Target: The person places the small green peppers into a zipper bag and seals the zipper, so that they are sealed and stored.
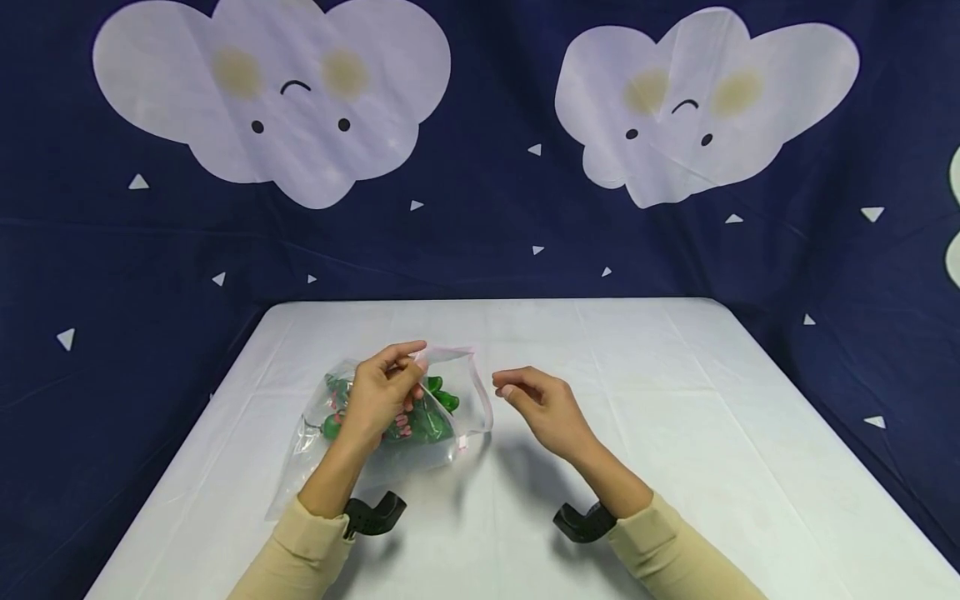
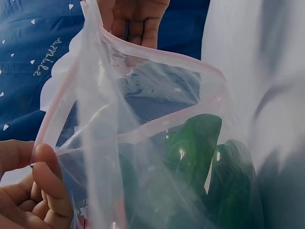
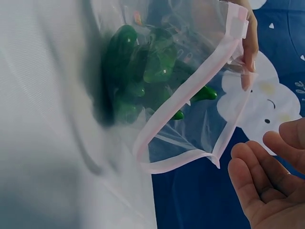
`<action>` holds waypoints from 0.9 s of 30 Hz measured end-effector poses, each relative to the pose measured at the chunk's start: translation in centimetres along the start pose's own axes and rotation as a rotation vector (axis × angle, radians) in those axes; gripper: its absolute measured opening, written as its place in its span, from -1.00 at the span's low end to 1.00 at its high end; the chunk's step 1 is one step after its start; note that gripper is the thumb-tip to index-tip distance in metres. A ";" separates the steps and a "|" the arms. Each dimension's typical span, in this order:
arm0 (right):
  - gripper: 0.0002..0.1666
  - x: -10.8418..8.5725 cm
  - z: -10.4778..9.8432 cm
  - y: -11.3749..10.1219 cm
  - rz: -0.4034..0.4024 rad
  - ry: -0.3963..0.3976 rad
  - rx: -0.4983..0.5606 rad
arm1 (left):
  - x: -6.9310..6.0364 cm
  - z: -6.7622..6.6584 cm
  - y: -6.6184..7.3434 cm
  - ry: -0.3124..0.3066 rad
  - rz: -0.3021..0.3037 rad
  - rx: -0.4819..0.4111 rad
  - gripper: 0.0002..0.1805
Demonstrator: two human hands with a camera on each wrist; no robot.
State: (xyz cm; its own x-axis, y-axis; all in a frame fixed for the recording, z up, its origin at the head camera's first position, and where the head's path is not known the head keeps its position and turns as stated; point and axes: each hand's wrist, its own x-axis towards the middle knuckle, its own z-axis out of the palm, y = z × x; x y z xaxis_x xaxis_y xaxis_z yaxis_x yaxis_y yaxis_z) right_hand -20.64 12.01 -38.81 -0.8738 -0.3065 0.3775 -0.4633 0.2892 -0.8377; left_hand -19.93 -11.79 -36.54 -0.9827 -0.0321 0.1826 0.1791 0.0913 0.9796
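Note:
A clear plastic slider bag (image 1: 412, 460) with a pink-edged mouth lies on its side on the table, its mouth held open towards the right. Glossy green objects (image 2: 193, 148), pepper-like in shape, fill the inside of it. Pink markings show on the bag. My left hand (image 1: 378, 400) pinches the rim of the mouth between thumb and finger. Just right of the mouth, my right hand (image 1: 547, 408) hovers with loosely bent fingers and holds nothing. A white slider (image 3: 237, 27) sits at one corner of the rim in the right wrist view.
A white cloth covers the table (image 1: 675, 467). Behind it hangs a dark blue curtain (image 1: 480, 242) with white clouds and small triangles. A black wrist camera (image 1: 375, 512) is strapped to my left wrist, another (image 1: 585, 522) to my right.

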 end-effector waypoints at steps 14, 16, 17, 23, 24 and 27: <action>-0.70 -1.1 -0.9 1.1 0.024 -0.015 0.086 | -0.3 1.3 -1.0 0.006 0.046 0.146 -0.72; -0.71 -1.2 -1.0 1.1 0.028 -0.016 0.094 | -0.4 1.5 -1.1 0.011 0.041 0.158 -0.75; -0.72 -1.3 -1.0 1.1 0.033 -0.016 0.099 | -0.4 1.6 -1.2 0.013 0.042 0.162 -0.76; -0.72 -1.7 -1.2 1.5 0.054 -0.013 0.108 | -0.6 1.9 -1.4 0.018 0.069 0.176 -0.78; -0.72 -1.8 -1.2 1.5 0.055 -0.012 0.106 | -0.6 2.0 -1.4 0.019 0.076 0.182 -0.79; -0.72 -2.0 -1.2 1.7 0.058 -0.012 0.107 | -0.6 2.2 -1.5 0.020 0.101 0.201 -0.78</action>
State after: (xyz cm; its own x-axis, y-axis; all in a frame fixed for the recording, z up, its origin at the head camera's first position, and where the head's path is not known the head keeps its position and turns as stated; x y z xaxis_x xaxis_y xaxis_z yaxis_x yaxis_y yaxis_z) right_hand -19.90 14.23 -40.49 -0.8967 -0.3030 0.3227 -0.3927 0.2082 -0.8958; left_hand -19.67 -9.68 -38.33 -0.9588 -0.0320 0.2821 0.2611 0.2912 0.9204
